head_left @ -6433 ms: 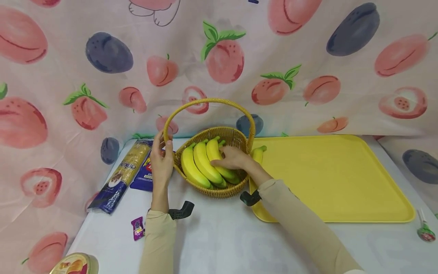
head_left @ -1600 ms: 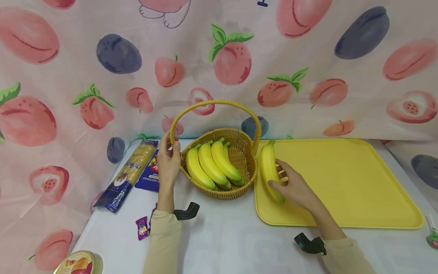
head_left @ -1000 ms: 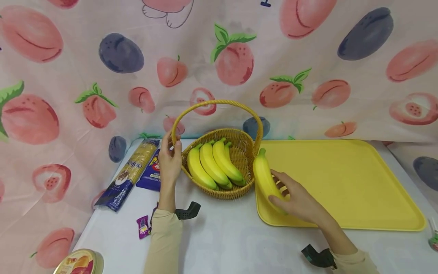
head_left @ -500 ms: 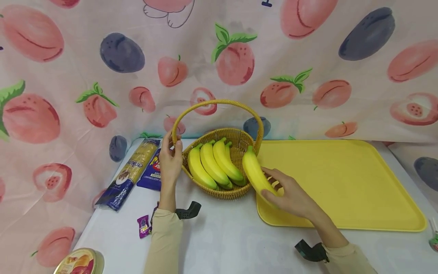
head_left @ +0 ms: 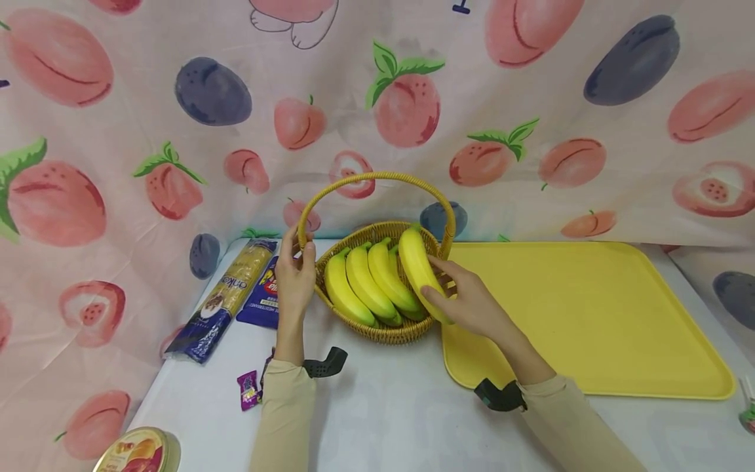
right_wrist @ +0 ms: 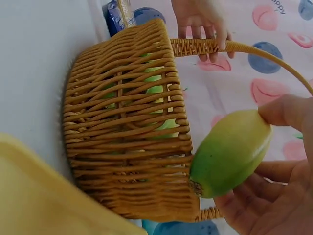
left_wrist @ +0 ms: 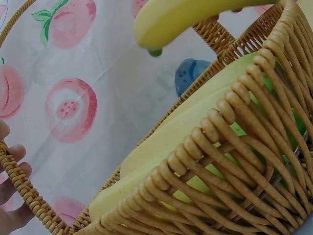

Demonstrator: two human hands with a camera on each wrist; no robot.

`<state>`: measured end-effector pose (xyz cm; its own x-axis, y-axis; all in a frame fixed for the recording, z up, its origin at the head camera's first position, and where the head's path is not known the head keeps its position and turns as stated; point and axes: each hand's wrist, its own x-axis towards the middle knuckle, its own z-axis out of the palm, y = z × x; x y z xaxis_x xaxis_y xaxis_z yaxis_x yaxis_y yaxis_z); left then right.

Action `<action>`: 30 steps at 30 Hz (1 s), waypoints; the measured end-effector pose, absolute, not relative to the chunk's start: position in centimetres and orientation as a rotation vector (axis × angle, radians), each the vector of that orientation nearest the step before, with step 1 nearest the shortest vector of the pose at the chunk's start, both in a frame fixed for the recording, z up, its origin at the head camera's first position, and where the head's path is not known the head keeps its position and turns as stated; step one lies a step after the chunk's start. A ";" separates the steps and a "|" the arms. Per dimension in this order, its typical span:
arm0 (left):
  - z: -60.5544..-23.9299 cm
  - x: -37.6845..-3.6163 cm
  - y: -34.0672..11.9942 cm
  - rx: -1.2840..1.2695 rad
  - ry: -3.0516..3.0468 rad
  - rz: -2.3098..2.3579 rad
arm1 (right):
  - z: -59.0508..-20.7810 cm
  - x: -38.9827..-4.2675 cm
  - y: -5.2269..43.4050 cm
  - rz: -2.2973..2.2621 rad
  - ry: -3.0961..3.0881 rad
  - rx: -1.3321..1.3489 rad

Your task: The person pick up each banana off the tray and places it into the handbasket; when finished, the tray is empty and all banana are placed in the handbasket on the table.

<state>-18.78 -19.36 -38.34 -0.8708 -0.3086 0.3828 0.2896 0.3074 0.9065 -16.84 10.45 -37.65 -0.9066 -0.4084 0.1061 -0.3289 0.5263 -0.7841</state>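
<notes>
My left hand [head_left: 295, 278] holds the left end of the handle of a yellow-brown wicker basket [head_left: 392, 335]; in the right wrist view, its fingers [right_wrist: 195, 32] wrap that handle. Several yellow bananas [head_left: 360, 285] lie side by side in the basket, filling its left and middle. Another banana [head_left: 417, 265] is pinched between the thumb and fingers of my right hand [head_left: 472, 301]. It hangs tilted above the right side of the basket, stem end toward the back. From the left wrist, this raised banana [left_wrist: 186, 19] shows above the rim, apart from those inside.
A yellow tray [head_left: 590, 314] lies right of the basket, its left edge close to it. On the left are a pasta pack [head_left: 227, 298], a blue packet [head_left: 259, 305], a small purple candy [head_left: 248, 390] and a round tin [head_left: 132, 452]. A lollipop [head_left: 748, 416] lies far right.
My right hand has taken a banana out to the tray's left side, then carried it back left over the basket. The left hand stays on the handle.
</notes>
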 end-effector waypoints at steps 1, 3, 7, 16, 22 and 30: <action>-38.4 -18.8 -19.4 0.018 -2.087 -1.598 | -37.5 -17.1 10.2 -1.339 2.665 -0.625; -38.4 -18.8 -19.4 0.018 -2.088 -1.602 | -37.4 -17.6 9.6 -1.323 2.680 -0.585; -37.7 -18.4 -19.2 0.024 -2.098 -1.626 | -37.1 -18.6 8.6 -1.282 2.711 -0.540; -35.6 -17.0 -18.4 0.031 -2.127 -1.624 | -36.9 -20.4 6.8 -1.092 2.813 -0.539; -37.7 -18.3 -19.3 0.037 -2.105 -1.597 | -37.2 -21.1 6.0 -0.935 2.838 -0.541; -38.3 -18.7 -19.5 0.009 -2.120 -1.596 | -37.4 -21.5 5.6 -0.785 2.851 -0.508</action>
<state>-18.69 -19.53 -38.31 -0.8833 -0.2870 0.3707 0.2769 0.3187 0.9065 -21.55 5.59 -37.44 -0.9328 -0.3574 -0.0459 -0.2836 0.8067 -0.5184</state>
